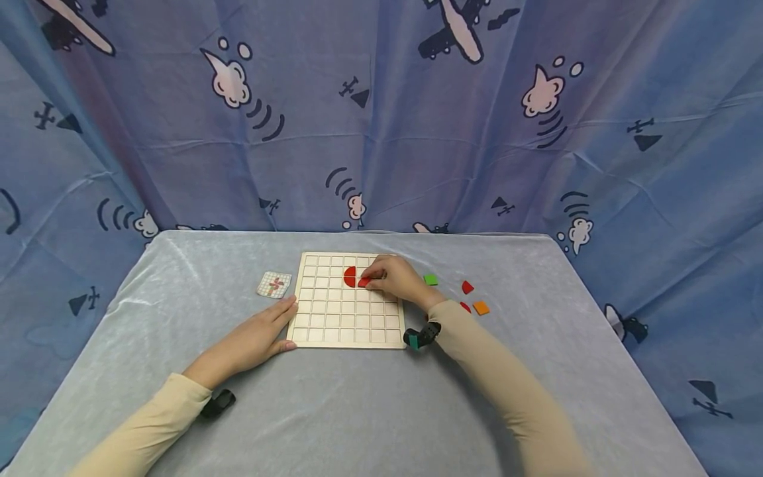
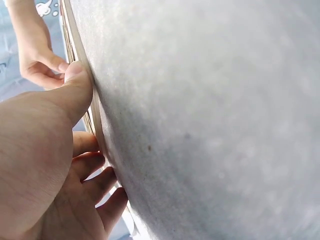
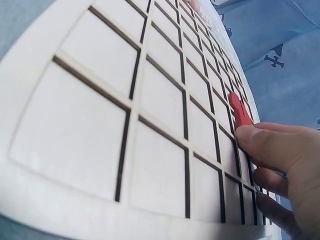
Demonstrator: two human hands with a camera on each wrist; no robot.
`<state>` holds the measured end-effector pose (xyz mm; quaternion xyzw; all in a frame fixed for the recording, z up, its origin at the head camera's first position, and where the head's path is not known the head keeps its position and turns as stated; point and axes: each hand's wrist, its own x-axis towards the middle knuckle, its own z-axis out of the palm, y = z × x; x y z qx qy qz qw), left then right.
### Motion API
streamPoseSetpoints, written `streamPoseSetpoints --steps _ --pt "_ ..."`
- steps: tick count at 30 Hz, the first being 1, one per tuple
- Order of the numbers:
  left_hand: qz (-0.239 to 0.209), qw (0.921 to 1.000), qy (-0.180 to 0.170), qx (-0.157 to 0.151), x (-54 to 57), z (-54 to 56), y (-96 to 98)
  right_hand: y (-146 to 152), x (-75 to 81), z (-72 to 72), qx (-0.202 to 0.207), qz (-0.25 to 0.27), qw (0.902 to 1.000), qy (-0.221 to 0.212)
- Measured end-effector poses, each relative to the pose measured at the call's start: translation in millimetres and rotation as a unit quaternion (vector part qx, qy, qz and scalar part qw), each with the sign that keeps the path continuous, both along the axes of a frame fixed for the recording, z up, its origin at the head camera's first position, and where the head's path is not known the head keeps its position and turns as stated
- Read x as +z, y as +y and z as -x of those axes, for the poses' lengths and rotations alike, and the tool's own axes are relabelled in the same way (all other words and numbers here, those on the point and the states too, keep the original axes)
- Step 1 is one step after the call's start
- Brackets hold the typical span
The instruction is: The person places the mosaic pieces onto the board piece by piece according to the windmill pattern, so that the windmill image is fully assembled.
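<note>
Beige sleeves reach in closest to the head camera, running over a worktop covered in grey, velvety cloth. From where I stand, the right hand has its thumb and fingers pinched together on a small red piece, low over the upper part of a gridded board, just beside a red half-round shape lying on it. The left hand grips nothing: its fingers lie extended against the board's left edge, thumb apart near the front corner.

I'd guess the piece is light, stiff and hard to damage, though smooth enough to slip if squeezed off-centre; its sides look the best place to pinch, leaving its underside free. The board seems light too, rigid and liable to slide on that cloth, so a touch along its rim makes sense.

It looks like pale wood, with raised thin ribs dividing it into square recesses. Right of it lie a flat green square, an orange square and a red wedge with one curved side. Left of it sits a little card printed with a grid and a red figure.
</note>
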<state>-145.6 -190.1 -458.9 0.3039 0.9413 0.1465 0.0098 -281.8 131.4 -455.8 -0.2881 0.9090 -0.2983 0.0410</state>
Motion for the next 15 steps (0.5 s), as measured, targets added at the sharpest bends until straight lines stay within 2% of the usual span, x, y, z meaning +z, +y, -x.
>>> streamPoseSetpoints --steps 15 --pt "0.0 1.0 -0.002 -0.002 1.3 -0.1 0.1 -0.3 -1.7 1.4 -0.009 0.022 0.9988 -0.042"
